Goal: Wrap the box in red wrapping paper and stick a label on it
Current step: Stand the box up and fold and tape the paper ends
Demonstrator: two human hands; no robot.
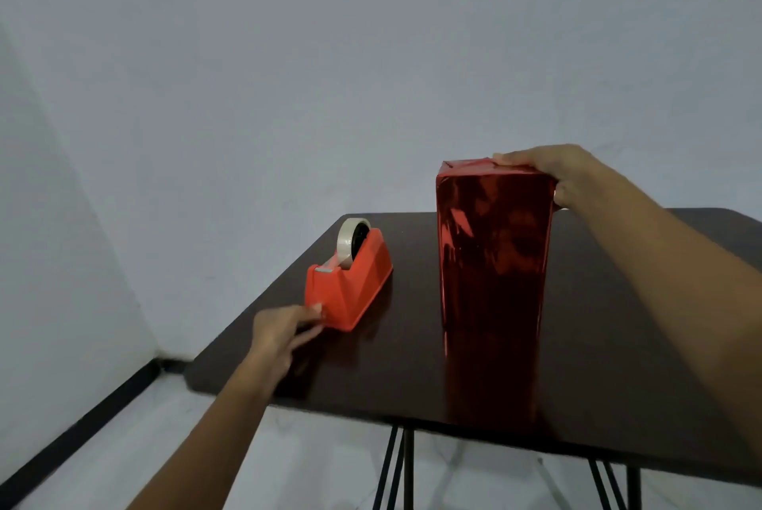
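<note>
Near the left edge of the table [618, 344], left hand [280, 334] touches the dispenser [354, 282], fingers straight; right hand [577, 175] grips the box [495, 254] top

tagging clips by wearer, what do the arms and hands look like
The left forearm and right forearm are bare, no sleeves in view. The left hand and right hand wear no gloves; no watch, ring or bracelet shows.
</note>
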